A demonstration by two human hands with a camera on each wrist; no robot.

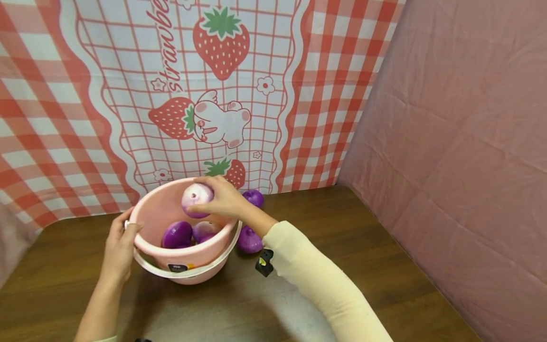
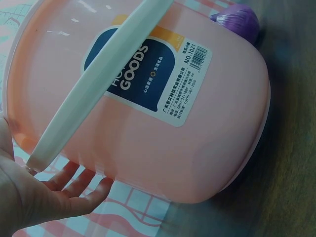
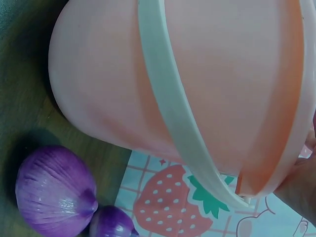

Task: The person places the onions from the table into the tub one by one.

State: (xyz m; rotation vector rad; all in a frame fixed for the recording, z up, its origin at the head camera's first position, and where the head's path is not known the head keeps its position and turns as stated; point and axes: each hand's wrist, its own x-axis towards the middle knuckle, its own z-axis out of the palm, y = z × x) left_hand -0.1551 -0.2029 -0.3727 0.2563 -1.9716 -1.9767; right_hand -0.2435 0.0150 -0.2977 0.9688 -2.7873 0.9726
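Observation:
A pink plastic bucket (image 1: 149,209) with a white handle (image 2: 94,94) stands on the table, the handle lowered around its near side. My left hand (image 1: 121,244) grips the rim at the left, with its fingers (image 2: 79,185) under the rim outside. Inside the bucket's mouth, my right hand (image 1: 222,197) holds a pale purple onion (image 1: 197,198) by its sides. Below it lie a dark purple onion (image 1: 177,234) and a lighter one (image 1: 205,231) in the bucket. In the right wrist view the bucket wall hides most of the right hand (image 3: 298,182).
Beside the bucket on the right, two purple onions sit on the table: a nearer one (image 1: 249,240) and a farther one (image 1: 254,197). A strawberry-print cloth (image 1: 265,133) hangs behind the wooden table (image 1: 333,228). A pink cloth wall (image 1: 461,142) borders the right side.

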